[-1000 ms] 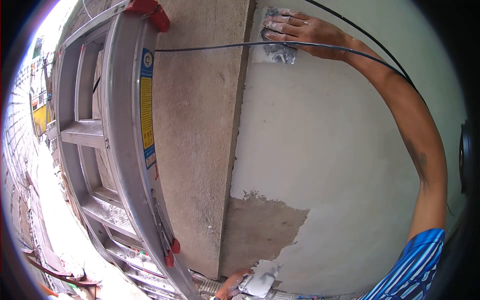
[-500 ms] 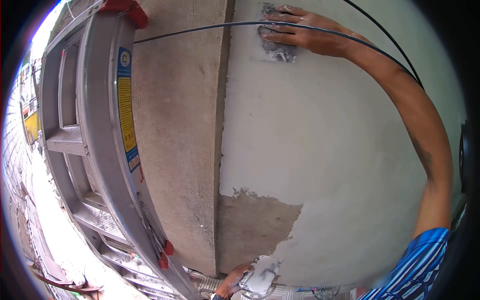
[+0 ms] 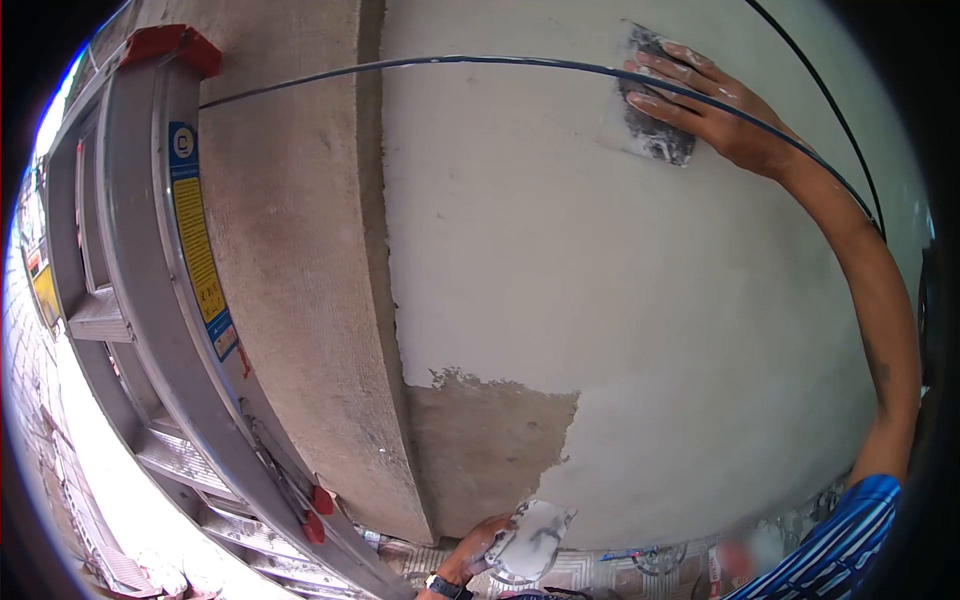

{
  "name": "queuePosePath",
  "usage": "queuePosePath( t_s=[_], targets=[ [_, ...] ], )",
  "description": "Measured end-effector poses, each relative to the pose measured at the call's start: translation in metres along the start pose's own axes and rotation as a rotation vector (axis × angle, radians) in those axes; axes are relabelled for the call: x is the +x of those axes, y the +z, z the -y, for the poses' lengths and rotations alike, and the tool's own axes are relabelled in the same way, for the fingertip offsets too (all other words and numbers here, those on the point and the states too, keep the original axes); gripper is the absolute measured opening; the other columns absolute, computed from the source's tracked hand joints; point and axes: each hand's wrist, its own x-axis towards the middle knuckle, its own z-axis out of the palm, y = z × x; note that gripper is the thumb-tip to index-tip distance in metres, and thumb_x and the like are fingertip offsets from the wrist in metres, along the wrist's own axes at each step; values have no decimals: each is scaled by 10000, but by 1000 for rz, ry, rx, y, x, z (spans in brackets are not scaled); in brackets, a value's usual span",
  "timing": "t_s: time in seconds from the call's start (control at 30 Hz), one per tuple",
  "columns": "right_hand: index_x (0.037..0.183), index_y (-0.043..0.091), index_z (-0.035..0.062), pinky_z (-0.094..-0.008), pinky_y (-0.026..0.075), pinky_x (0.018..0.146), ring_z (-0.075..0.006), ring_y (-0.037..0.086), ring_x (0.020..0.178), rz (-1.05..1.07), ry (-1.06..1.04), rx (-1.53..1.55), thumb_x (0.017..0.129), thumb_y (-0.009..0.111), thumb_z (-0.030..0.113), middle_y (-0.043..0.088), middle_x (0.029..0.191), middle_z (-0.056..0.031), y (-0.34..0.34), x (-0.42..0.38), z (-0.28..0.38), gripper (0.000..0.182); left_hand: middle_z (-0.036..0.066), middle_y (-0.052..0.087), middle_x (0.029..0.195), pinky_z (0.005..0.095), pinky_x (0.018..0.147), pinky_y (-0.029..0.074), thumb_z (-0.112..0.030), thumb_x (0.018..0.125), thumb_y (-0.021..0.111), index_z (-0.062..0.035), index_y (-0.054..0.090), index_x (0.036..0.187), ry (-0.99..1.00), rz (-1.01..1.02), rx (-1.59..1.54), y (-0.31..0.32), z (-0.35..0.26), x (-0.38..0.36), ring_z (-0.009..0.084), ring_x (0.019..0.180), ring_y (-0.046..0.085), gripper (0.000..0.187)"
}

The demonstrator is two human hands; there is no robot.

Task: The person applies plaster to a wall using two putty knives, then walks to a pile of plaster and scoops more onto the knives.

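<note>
My right hand (image 3: 740, 120) holds a flat, smeared putty scraper (image 3: 655, 142) against the upper wall, its fingers laid along the blade. White putty streaks the fingers. A dark cable (image 3: 470, 60) crosses in front of that hand. Low in the view, my left hand (image 3: 478, 550) grips a small flat plate (image 3: 537, 540) loaded with white putty; its far fingers are hidden under the plate. The wall's pale coat (image 3: 600, 270) is smooth, with a ragged-edged bare brown-grey patch (image 3: 485, 440) just above my left hand.
An aluminium stepladder (image 3: 150, 270) with red caps stands on the left, beside a rough concrete pillar (image 3: 290, 250). A second black cable (image 3: 815, 85) hangs at upper right. Patterned floor tiles (image 3: 610, 572) and blurred items lie at the bottom.
My right hand and scraper have moved rightward along the wall, and the scraper is more tilted. The view has shifted; my left hand still holds the plate low down.
</note>
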Motion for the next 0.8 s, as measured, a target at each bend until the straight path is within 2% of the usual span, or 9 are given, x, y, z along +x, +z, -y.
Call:
queuePosePath(
  t_s=[0.13, 0.23, 0.27, 0.33, 0.5, 0.57, 0.63, 0.73, 0.8],
  targets=[
    [1321, 553, 305, -399, 300, 1207, -201, 351, 1407, 81, 6, 44, 928, 513, 183, 430, 1486, 57, -12, -42, -4, 414, 126, 667, 1017, 290, 745, 572, -95, 899, 516, 69, 549, 1183, -6, -35, -22, -2, 1, 4, 176, 831, 685, 330],
    [1299, 575, 266, -373, 298, 1213, -186, 393, 1381, 109, 13, 31, 894, 555, 179, 466, 1459, 54, -25, -74, -5, 416, 127, 671, 1000, 289, 732, 571, -93, 892, 504, 64, 564, 1153, 28, -15, -50, 5, -7, 0, 181, 812, 686, 311],
    [1260, 615, 186, -410, 314, 1198, -198, 415, 1369, 103, -7, -1, 890, 545, 151, 512, 1424, -21, -32, -84, -2, 378, 129, 672, 998, 291, 736, 572, -98, 889, 505, 62, 567, 1147, 36, -36, -43, 5, -9, -1, 184, 814, 687, 310],
    [1276, 604, 162, -450, 324, 1181, -218, 428, 1361, 131, 13, 28, 884, 551, 128, 522, 1409, -55, -43, -111, 10, 397, 133, 672, 995, 294, 746, 574, -108, 884, 507, 59, 573, 1136, 55, -76, -35, 4, -15, -3, 191, 816, 688, 310],
    [1297, 574, 112, -515, 346, 1125, -307, 475, 1319, 150, 219, 368, 821, 640, 38, 572, 1336, -118, -90, -138, 104, 487, 129, 670, 1013, 313, 796, 577, -139, 874, 536, 44, 581, 1136, 116, -110, -10, 10, -31, -3, 209, 852, 689, 322],
    [1289, 579, 95, -481, 354, 1115, -330, 445, 1343, 197, 405, 616, 812, 634, -3, 561, 1346, -149, -108, -147, 153, 490, 122, 670, 1028, 315, 811, 574, -140, 878, 535, 39, 582, 1146, 169, -121, -19, 23, -41, -8, 207, 876, 685, 326],
    [1299, 569, 58, -365, 509, 900, -253, 634, 1055, 168, 633, 944, 858, 572, -22, 656, 1123, -121, -126, -146, 205, 448, 113, 659, 1072, 313, 823, 569, -144, 886, 529, 30, 566, 1199, 232, -56, 6, 19, -44, -7, 200, 910, 677, 360],
    [1225, 598, 3, -251, 462, 590, -106, 559, 655, 650, 1396, 1700, 915, 526, 21, 614, 814, -20, -166, -136, 256, 319, 119, 641, 1119, 315, 816, 567, -126, 893, 502, 26, 517, 1280, 276, -29, 3, 35, -56, -27, 198, 928, 672, 416],
    [993, 636, 1, -234, 379, 603, -55, 448, 655, 642, 1607, 1924, 898, 552, 35, 522, 750, 31, -176, -139, 290, 131, 120, 634, 1137, 317, 816, 567, -116, 896, 486, 25, 491, 1313, 289, -11, 32, 25, -57, -33, 198, 938, 671, 440]
  ],
)
